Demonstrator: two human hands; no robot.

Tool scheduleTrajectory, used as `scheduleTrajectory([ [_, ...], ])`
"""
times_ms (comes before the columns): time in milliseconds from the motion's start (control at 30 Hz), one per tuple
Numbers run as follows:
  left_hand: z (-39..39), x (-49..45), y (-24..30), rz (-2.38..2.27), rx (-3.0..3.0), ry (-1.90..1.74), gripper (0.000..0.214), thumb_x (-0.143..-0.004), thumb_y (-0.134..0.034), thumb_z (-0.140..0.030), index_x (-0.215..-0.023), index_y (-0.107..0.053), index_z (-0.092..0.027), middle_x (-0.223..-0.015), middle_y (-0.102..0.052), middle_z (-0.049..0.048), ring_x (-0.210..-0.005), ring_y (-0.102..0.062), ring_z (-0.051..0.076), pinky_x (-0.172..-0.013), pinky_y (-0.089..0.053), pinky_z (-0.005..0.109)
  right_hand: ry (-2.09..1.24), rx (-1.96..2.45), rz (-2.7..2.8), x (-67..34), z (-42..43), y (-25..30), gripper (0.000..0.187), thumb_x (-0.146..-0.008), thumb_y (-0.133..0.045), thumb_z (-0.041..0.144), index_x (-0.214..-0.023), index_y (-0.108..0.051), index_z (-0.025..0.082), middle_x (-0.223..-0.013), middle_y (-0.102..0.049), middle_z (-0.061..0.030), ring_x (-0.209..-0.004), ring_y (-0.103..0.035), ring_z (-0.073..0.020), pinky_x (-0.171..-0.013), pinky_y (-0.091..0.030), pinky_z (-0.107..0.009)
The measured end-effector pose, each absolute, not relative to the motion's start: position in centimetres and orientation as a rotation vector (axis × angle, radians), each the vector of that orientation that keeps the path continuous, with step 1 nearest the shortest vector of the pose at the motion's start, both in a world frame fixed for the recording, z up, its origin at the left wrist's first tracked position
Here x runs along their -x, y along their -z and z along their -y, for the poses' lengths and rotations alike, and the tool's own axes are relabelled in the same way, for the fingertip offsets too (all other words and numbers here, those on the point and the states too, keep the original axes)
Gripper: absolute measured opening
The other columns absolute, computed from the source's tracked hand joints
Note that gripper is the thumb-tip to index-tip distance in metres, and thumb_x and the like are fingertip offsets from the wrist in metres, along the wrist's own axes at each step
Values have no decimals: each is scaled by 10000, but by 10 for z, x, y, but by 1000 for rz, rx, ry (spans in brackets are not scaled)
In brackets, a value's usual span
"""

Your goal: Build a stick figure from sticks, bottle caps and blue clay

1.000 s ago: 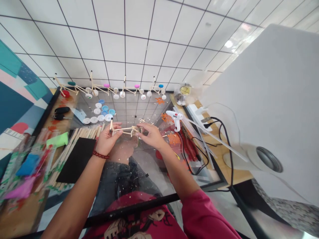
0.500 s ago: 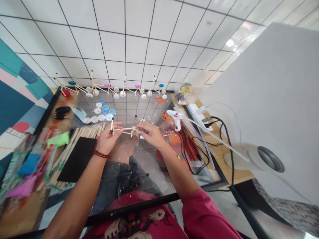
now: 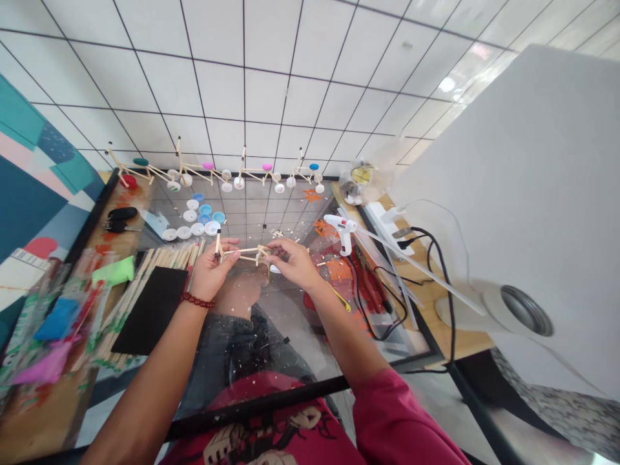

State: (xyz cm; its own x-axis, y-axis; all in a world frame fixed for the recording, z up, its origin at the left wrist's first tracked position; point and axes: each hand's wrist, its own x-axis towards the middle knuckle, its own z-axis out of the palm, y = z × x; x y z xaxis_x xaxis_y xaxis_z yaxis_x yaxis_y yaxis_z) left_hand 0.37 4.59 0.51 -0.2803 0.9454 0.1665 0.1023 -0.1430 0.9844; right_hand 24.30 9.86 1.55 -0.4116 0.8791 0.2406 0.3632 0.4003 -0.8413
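Both my hands hold a small frame of thin wooden sticks (image 3: 243, 252) above the glass tabletop (image 3: 285, 316). My left hand (image 3: 209, 269) pinches its left end, where an upright stick with a dark tip rises. My right hand (image 3: 293, 262) pinches the right end, fingers closed on the sticks. A white bottle cap (image 3: 274, 268) shows just under my right fingers. Several finished stick models with cap wheels (image 3: 217, 172) stand in a row along the tiled wall.
White and blue bottle caps (image 3: 196, 219) lie behind my left hand. A bundle of wooden sticks (image 3: 145, 278) and a black sheet (image 3: 150, 310) lie left. A white glue gun (image 3: 341, 229) with black cable stands right, near a power strip (image 3: 387, 219). Coloured foam pieces (image 3: 53, 323) fill the left edge.
Almost nothing differs. My right hand has shifted very slightly on the right end of the stick frame; my left hand keeps its grip.
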Motion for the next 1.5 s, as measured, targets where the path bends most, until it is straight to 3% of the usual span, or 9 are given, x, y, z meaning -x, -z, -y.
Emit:
scheduleTrajectory([
  [300, -47, -1, -3, -1398, -1204, -1530, 406, -696, -966, -504, -905, -787, -206, -1156, -814, 126, -1117, -745, 311, -955, -621, 441, -935, 980, 1973, -244, -101, -11, 215, -952, -797, 263, -1162, -798, 214, -1032, -784, -66, -931, -741, -220, -921, -622, -382],
  [467, -41, 3, -3, -1390, -1123, -1498, 570, -630, -1013, -441, -1106, -806, -205, -1182, -802, 102, -1164, -728, 305, -1082, -579, 474, -849, 916, 1985, -261, -104, -14, 578, -857, -909, 356, -1399, -730, 266, -1466, -703, -143, -884, -741, -201, -949, -645, -452],
  [533, -39, 5, -4, -1354, -1101, -1516, 601, -628, -1005, -388, -1163, -792, -214, -1251, -792, 111, -1255, -711, 316, -1175, -528, 489, -797, 949, 1953, -273, -106, -17, 591, -870, -883, 353, -1431, -711, 282, -1523, -675, -140, -863, -739, -195, -926, -653, -458],
  [733, -30, 18, -6, -1248, -1081, -1537, 715, -629, -982, -298, -1301, -740, -258, -1462, -720, 139, -1483, -609, 353, -1266, -478, 495, -743, 1031, 1919, -285, -106, -23, 365, -891, -823, 289, -1254, -791, 266, -1158, -792, -81, -807, -713, -206, -849, -641, -406],
  [900, -25, 24, -7, -1272, -1134, -1496, 792, -652, -1010, -380, -1380, -724, -253, -1509, -701, 149, -1491, -604, 355, -1245, -503, 487, -767, 964, 2022, -260, -96, -17, 454, -883, -843, 269, -1322, -750, 200, -1287, -780, -123, -797, -673, -162, -896, -615, -378],
  [1067, -29, 16, -4, -1378, -1155, -1444, 557, -759, -932, -544, -1184, -812, -203, -1329, -784, 138, -1226, -719, 301, -1035, -596, 421, -787, 976, 2091, -245, -95, -9, 370, -936, -820, 272, -1288, -767, 169, -1137, -789, -111, -806, -648, -173, -870, -582, -344],
  [1200, -34, 7, -3, -1384, -1145, -1483, 474, -790, -888, -609, -1020, -819, -201, -1314, -790, 144, -1127, -734, 290, -824, -603, 360, -860, 974, 2061, -244, -96, -7, 297, -982, -787, 307, -1257, -792, 197, -1030, -788, -84, -824, -662, -193, -843, -572, -348],
  [1500, -35, 2, 0, -1365, -1188, -1527, 465, -792, -902, -541, -1113, -811, -218, -1336, -781, 139, -1295, -708, 327, -1068, -590, 447, -971, 938, 1996, -246, -95, -9, 272, -941, -803, 259, -1212, -819, 250, -980, -783, -43, -813, -669, -188, -834, -575, -338],
])
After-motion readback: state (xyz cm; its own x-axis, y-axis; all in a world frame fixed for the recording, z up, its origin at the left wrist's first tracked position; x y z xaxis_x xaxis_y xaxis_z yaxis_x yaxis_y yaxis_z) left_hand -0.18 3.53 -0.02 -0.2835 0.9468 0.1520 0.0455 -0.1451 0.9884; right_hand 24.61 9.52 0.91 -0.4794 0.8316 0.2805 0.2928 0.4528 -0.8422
